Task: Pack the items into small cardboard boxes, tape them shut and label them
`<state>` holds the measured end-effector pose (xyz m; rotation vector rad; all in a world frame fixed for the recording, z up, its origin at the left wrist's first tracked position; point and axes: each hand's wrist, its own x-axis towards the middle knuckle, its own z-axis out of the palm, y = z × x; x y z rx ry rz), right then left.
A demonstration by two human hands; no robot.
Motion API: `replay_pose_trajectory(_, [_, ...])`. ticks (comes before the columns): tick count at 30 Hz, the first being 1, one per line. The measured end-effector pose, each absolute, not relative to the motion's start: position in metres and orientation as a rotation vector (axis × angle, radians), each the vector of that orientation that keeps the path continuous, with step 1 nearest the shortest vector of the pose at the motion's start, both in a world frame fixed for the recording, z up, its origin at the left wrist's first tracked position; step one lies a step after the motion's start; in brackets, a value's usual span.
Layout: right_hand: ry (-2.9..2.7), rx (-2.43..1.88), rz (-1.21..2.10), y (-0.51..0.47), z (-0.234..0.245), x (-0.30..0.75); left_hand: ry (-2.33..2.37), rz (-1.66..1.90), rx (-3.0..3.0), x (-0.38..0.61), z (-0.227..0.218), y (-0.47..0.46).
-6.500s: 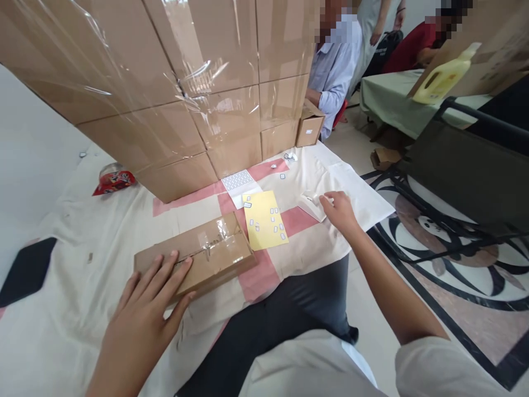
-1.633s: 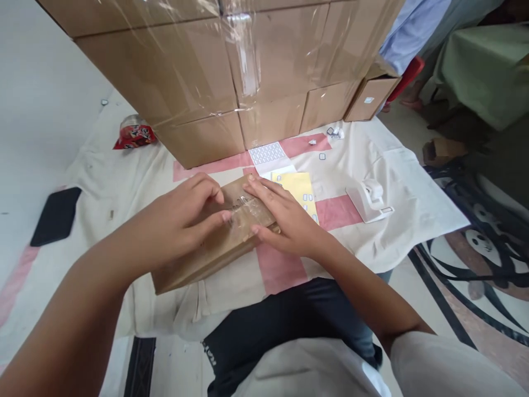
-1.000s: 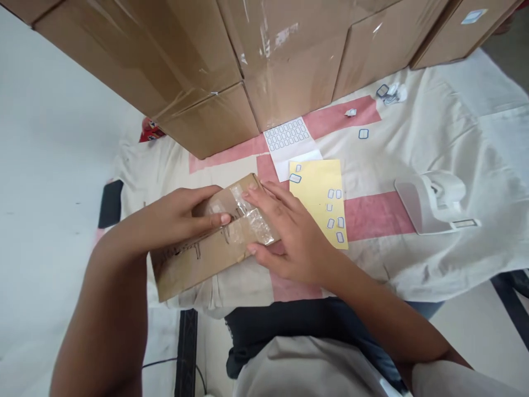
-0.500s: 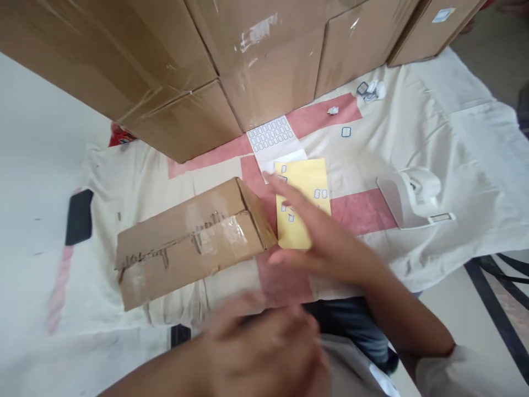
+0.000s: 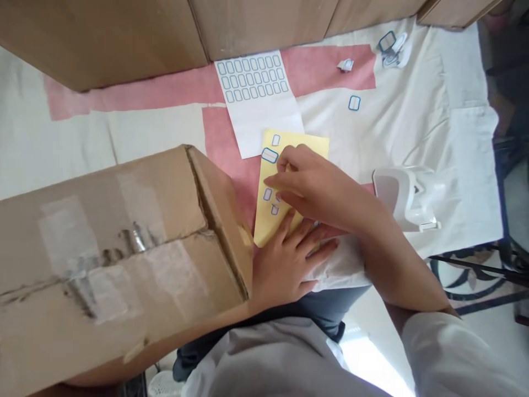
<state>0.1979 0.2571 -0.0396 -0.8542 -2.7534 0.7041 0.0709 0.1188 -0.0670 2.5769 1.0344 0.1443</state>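
A yellow sticker sheet (image 5: pixel 264 229) with several small blue-edged labels lies on the cloth in front of me. My left hand (image 5: pixel 285 264) rests flat across its near edge, fingers spread. Over the sheet's middle is my right hand (image 5: pixel 316 184), thumb and fingers drawn together in a pinch near the labels. Whatever may be between those fingertips is too small to make out. A blue-edged label (image 5: pixel 270 155) sits just left of the right hand. To the left, a taped cardboard box (image 5: pixel 165 220) hides part of my left forearm.
Large cardboard boxes (image 5: pixel 264 27) line the back. A white sheet printed with rows of labels (image 5: pixel 268 116) lies before them. A white tape dispenser (image 5: pixel 407 198) stands to the right. A loose label (image 5: pixel 354 103) and crumpled scraps (image 5: pixel 394 51) lie at back right.
My left hand has come forward from near my body and flattened on the yellow sheet. My right hand's outstretched fingers have curled into a pinch. The view is closer, and the box looks larger.
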Motion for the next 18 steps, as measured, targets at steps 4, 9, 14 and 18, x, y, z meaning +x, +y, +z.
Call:
replay_pose_trajectory(4, [-2.875,-0.841,0.664,0.2526,-0.0387,0.194,1.012,0.112,2.587,0.0707,-0.0646,0.1213])
replay_pose_trajectory(9, [-2.856,-0.884,0.769,0.2524,-0.038,0.19,0.974,0.056,2.572,0.0683,-0.0596,0.1268])
replay_pose_trajectory(14, [-2.798,-0.926,0.828,0.2501,-0.0402,0.1887,0.974,0.047,2.557,0.0687,-0.0586,0.1256])
replay_pose_trajectory(18, [-2.802,-0.966,0.864,0.2495,-0.0394,0.1883,0.993,0.077,2.56,0.0702,-0.0625,0.1226])
